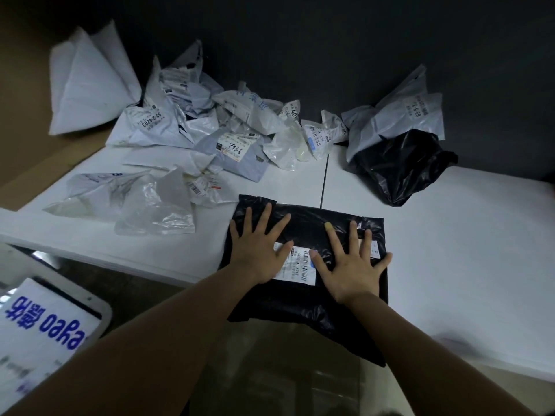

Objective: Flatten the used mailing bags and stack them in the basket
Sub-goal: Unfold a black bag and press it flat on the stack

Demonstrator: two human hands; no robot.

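Black mailing bag (306,298), left hand (258,250), right hand (351,265) pressing

Basket (103,309) cut by left edge, label (295,265) print unreadable

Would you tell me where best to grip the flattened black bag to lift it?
I'd pinch the near edge of the black bag, coming from your side: it overhangs the table there, so fingers can slip beneath, while the rest lies flat under the left hand and right hand.
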